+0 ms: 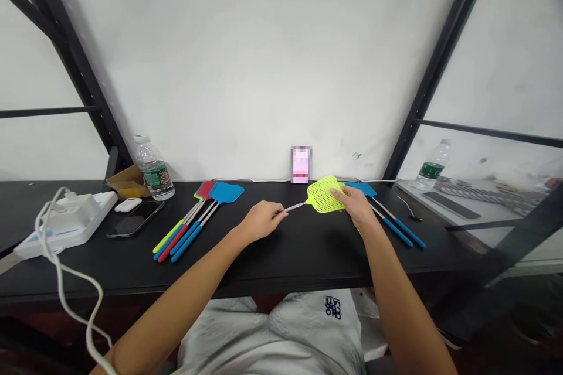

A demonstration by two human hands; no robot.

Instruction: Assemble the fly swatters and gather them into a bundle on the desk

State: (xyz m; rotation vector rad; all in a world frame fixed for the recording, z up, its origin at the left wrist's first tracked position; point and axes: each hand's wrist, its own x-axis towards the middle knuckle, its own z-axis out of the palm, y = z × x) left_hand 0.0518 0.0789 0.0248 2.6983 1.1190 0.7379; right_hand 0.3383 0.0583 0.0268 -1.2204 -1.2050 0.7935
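Note:
A yellow-green fly swatter (pixel 324 196) with a perforated head is held level above the black table. My left hand (pixel 263 220) is closed around its handle end, and the thin metal rod shows beyond the fingers. My right hand (pixel 357 204) pinches the far edge of the swatter's head, thumb on top. Left of my hands lies a stack of fly swatters (pixel 226 192) with blue, red and yellow-green handles. On the right, partly hidden behind my right hand and forearm, lie more swatters (pixel 361 188) with blue handles.
At the left stand a water bottle (pixel 155 171), a cardboard box (pixel 129 181), a phone (pixel 135 220), an earbud case (pixel 128 205) and a white power strip (pixel 73 222) with cables. A blurred upright screen (pixel 301 164) leans on the wall. Another bottle (pixel 433 167) stands beyond the right frame.

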